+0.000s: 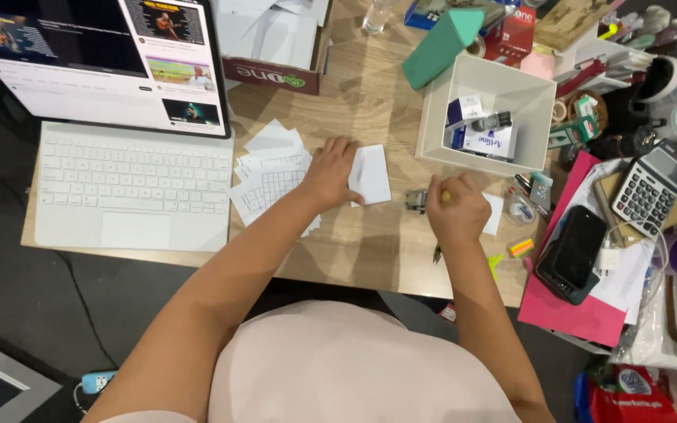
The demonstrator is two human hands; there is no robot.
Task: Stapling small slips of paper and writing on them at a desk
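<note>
While my left hand (329, 171) lay flat, fingers spread, pinning the small white paper slip (371, 174) to the wooden desk (362, 102) so it would not slide, my right hand (456, 211) was curled around a small metal stamp-like tool (417, 200) with something yellow showing at the fingertips. The slip was blank, rectangular and slightly curled, lying midway between the desk's near and far edges, between the pile of loose white sheets (272, 176) and the open white box (489, 110).
</note>
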